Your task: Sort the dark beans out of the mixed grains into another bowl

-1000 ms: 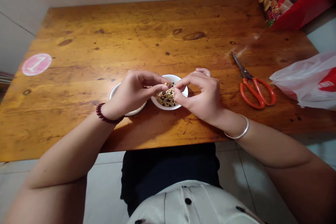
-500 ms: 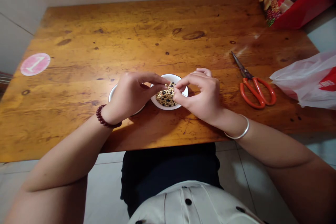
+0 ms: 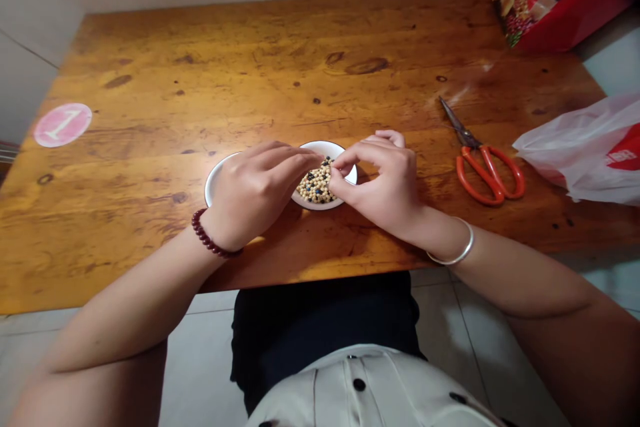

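Bent over and half closed, the left hand hides its own thumb and grip, so whether it pinches anything cannot be told. Going from the left, a round pink sticker marked 1 lies flat by the left edge of the table. Next comes a dark bracelet on the left wrist. That hand covers most of the left bowl, which sits toward the near edge, around the middle; what it contains is hidden. Just beside it is the right bowl, with many small pellets, pale and dark, perhaps beans or beads. Both bowls probably sit near that edge so the forearms can reach them without stretching.

Above the right side of this bowl, the right hand has thumb and forefinger brought together; anything between them is too small to see. Such a tip grip would suit something tiny, and the low position would let drops fall back inside. Its wrist wears a bangle. Farther right lie orange-handled scissors, blades toward the far edge, apparently parked aside. Beyond them, a plastic bag rests by the right edge, and a red box is at the far right corner.
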The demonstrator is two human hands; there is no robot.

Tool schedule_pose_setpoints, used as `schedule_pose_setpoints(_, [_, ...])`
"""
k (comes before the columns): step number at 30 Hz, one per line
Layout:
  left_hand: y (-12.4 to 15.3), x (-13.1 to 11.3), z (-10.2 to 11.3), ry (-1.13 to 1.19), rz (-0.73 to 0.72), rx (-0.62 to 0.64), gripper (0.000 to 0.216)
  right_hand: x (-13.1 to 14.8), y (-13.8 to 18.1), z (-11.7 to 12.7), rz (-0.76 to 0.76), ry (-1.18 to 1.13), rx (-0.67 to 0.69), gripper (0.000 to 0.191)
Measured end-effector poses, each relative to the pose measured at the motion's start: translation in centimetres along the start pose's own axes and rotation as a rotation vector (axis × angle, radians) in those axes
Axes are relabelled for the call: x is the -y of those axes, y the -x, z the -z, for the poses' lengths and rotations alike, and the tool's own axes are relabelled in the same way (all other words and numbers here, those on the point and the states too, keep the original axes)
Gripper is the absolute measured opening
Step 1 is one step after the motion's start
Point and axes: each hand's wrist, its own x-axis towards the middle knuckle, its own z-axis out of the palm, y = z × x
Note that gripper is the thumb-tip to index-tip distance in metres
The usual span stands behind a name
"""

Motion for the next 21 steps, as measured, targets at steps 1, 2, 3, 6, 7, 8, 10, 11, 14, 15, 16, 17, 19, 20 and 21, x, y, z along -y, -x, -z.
schedule_pose_setpoints(1, [0.1, 0.0, -0.1, -0.020, -0.015, -0.009, 0.019, 0.0, 0.0, 0.0, -0.002, -0.003, -0.007, 0.012])
schedule_pose_setpoints(2, [0.2, 0.0, -0.1, -0.035, -0.019, -0.017, 0.019, 0.0, 0.0, 0.0, -0.004, -0.004, -0.012, 0.012])
schedule_pose_setpoints(3, [0.3, 0.0, -0.2, -0.047, -0.016, -0.021, 0.020, 0.0, 0.1, 0.0, -0.006, -0.005, -0.018, 0.012])
schedule_pose_setpoints(6, [0.3, -0.1, -0.3, -0.048, 0.013, -0.009, 0.019, 0.1, 0.1, 0.0, -0.018, 0.010, -0.023, 0.013])
schedule_pose_setpoints(7, [0.3, -0.2, -0.3, -0.040, 0.031, 0.002, 0.018, 0.1, 0.1, 0.0, -0.022, 0.018, -0.022, 0.014])
schedule_pose_setpoints(8, [0.2, -0.2, -0.3, -0.031, 0.052, 0.013, 0.018, 0.0, 0.1, 0.0, -0.025, 0.024, -0.022, 0.014])
schedule_pose_setpoints(10, [0.1, -0.4, -0.3, -0.006, 0.112, 0.032, 0.017, 0.0, 0.1, -0.1, -0.024, 0.025, -0.026, 0.015])
schedule_pose_setpoints(11, [0.0, -0.5, -0.2, 0.014, 0.153, 0.043, 0.017, 0.0, 0.2, -0.1, -0.020, 0.019, -0.030, 0.016])
schedule_pose_setpoints(14, [-0.3, -0.8, -0.1, 0.126, 0.330, 0.071, 0.016, 0.0, 0.2, -0.1, -0.017, -0.004, -0.034, 0.015])
schedule_pose_setpoints(15, [-0.3, -0.9, -0.1, 0.180, 0.402, 0.075, 0.016, 0.0, 0.1, 0.0, -0.021, -0.010, -0.032, 0.014])
schedule_pose_setpoints(16, [-0.4, -1.0, -0.1, 0.241, 0.473, 0.074, 0.016, 0.0, 0.1, 0.0, -0.025, -0.014, -0.026, 0.014])
schedule_pose_setpoints(17, [-0.5, -1.0, -0.2, 0.303, 0.535, 0.069, 0.016, 0.1, 0.1, 0.1, -0.029, -0.018, -0.022, 0.014])
schedule_pose_setpoints(19, [-0.7, -1.0, -0.3, 0.434, 0.614, 0.058, 0.019, 0.2, 0.1, 0.2, -0.029, -0.025, -0.017, 0.013])
schedule_pose_setpoints(20, [-0.8, -0.9, -0.3, 0.502, 0.629, 0.058, 0.020, 0.3, 0.1, 0.3, -0.027, -0.028, -0.017, 0.013])
schedule_pose_setpoints(21, [-0.9, -0.9, -0.4, 0.568, 0.636, 0.063, 0.022, 0.3, 0.1, 0.4, -0.025, -0.028, -0.018, 0.013])
